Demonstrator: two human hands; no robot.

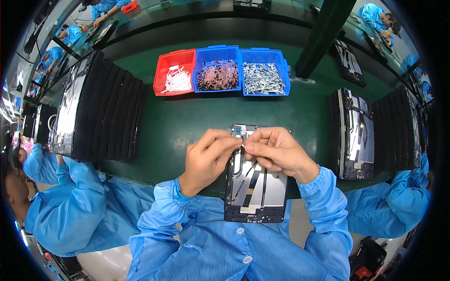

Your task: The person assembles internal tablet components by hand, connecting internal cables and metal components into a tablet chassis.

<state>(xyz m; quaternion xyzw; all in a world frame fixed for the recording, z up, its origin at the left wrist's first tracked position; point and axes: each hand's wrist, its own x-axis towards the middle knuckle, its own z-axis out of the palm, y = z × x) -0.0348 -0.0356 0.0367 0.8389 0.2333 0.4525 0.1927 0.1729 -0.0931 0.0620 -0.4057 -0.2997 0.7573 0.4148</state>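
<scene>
Over the upper part of an opened tablet [276, 187], my two hands meet at the fingertips. My left hand [208, 157] is closed in a pinch, thumb against forefinger. Facing it, my right hand [280, 151] pinches too. Between the fingertips shows a small white piece [243, 145], mostly covered by the fingers, so its kind is unclear. The tablet lies at the table's near edge with its inside facing up, showing a silvery panel, dark ribbon cables and a black frame. My hands hide part of its upper half.
Beyond the tablet stand a red bin [161, 70] of white strips, a blue bin [199, 54] of pinkish-brown and black parts, and a blue bin [284, 65] of silvery parts. Tablet stacks stand left [108, 112] and right [356, 136]. A green post [321, 42] rises behind. Co-workers sit both sides.
</scene>
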